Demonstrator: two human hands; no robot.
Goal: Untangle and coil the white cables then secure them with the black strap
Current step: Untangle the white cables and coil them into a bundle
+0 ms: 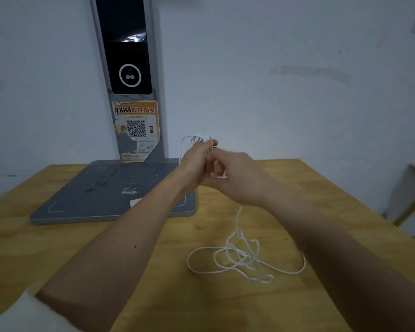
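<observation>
Head view: the left hand [197, 161] grips a small coil of thin white cable [243, 256] raised above the wooden counter [82, 238], fingers closed around it, while the right hand [237, 178] pinches the strand, probably feeding another loop; the remaining cable lies tangled on the counter.

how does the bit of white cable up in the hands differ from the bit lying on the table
The cable in the hands is gathered into small, tight loops; the cable on the table sprawls in wide, loose, crossing loops.
The held part is lifted above the wooden table, gripped by the left hand with the right hand against it; the tabletop part lies flat, untouched.
Both are thin and white, joined by one hanging strand.
</observation>
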